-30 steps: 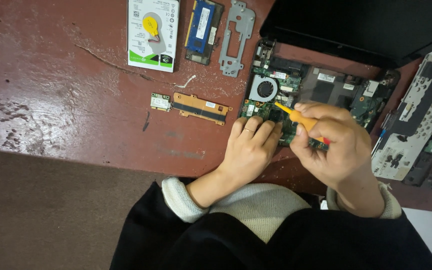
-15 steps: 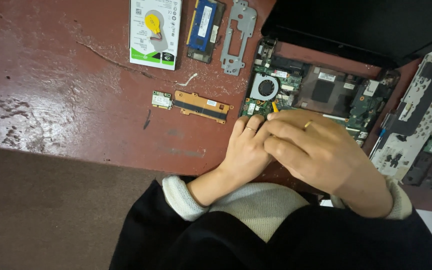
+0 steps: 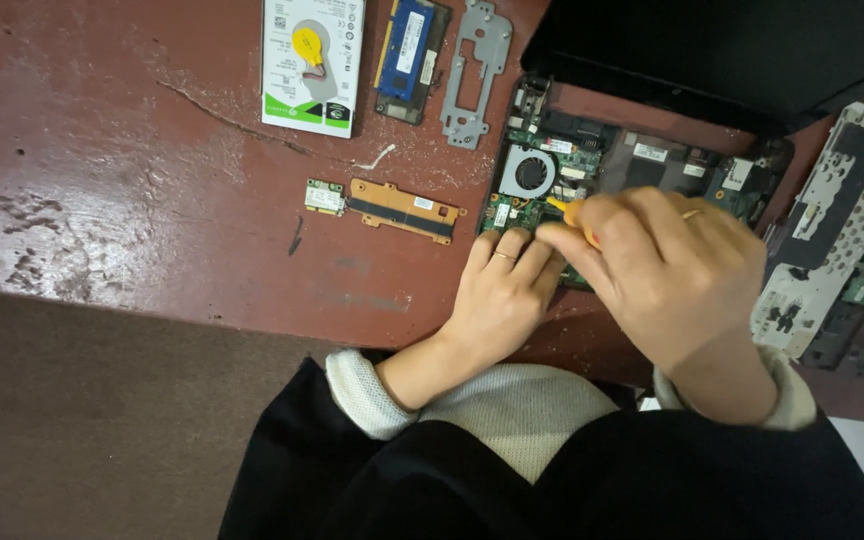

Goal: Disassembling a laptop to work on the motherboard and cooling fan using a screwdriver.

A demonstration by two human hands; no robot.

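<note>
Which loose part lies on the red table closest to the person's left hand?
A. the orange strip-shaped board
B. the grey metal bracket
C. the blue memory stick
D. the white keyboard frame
A: the orange strip-shaped board lies just beside the left hand, while the other parts lie farther off.

We saw a worn reddish-brown table point(image 3: 152, 200), scuffed with pale patches. Beyond our fingers point(image 3: 512, 250) lay a green circuit board point(image 3: 592, 165) with a grey fan point(image 3: 529, 172). An orange-yellow screwdriver handle point(image 3: 570, 212) showed just past the fingertips of our right hand point(image 3: 667, 270). To the left of the fingers of our left hand point(image 3: 500, 295) sat an orange-tan strip point(image 3: 402, 208) and a small green card point(image 3: 324, 197); farther off were a white drive point(image 3: 312, 62) with a yellow and green label, a blue memory stick point(image 3: 410, 40) and a grey metal bracket point(image 3: 474, 70). Our sleeves were black with cream cuffs.
</note>
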